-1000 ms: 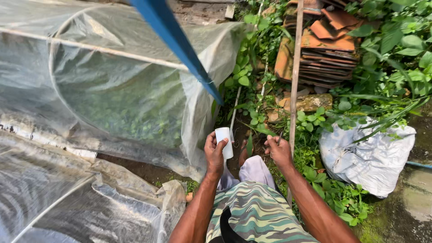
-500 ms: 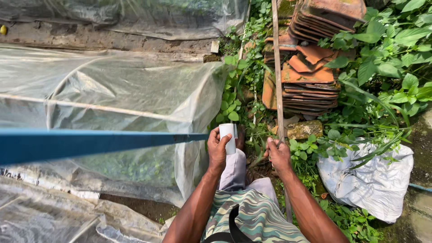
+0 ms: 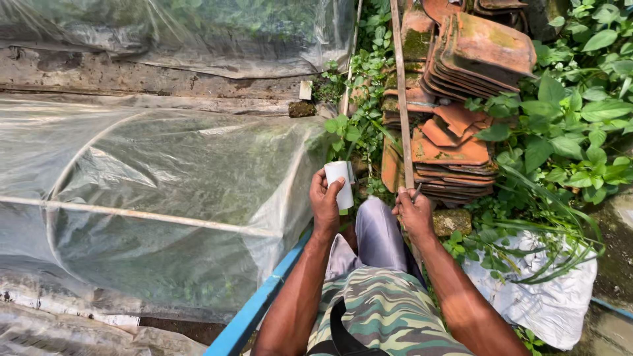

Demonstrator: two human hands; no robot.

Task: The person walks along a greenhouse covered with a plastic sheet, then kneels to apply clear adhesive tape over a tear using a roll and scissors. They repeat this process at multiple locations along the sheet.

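My left hand (image 3: 325, 206) grips a small white cylinder-shaped container (image 3: 341, 182), held upright in front of my knee. My right hand (image 3: 415, 212) is closed on a thin dark stick-like object (image 3: 417, 192) and rests against a long bamboo pole (image 3: 400, 92) that runs away from me. Between both hands is my grey trouser leg (image 3: 376, 231), with a camouflage shirt (image 3: 382, 310) below it.
A clear plastic tunnel cover (image 3: 158, 198) over plants fills the left. Stacked mossy clay roof tiles (image 3: 461, 86) lie ahead right among green weeds (image 3: 567, 132). A white sack (image 3: 547, 296) lies at lower right. A blue bar (image 3: 257, 310) crosses at the bottom.
The view has swung forward and downward. The blue bar shifted from across the left to the bottom middle. Both hands keep the same hold, now closer to the tiles.
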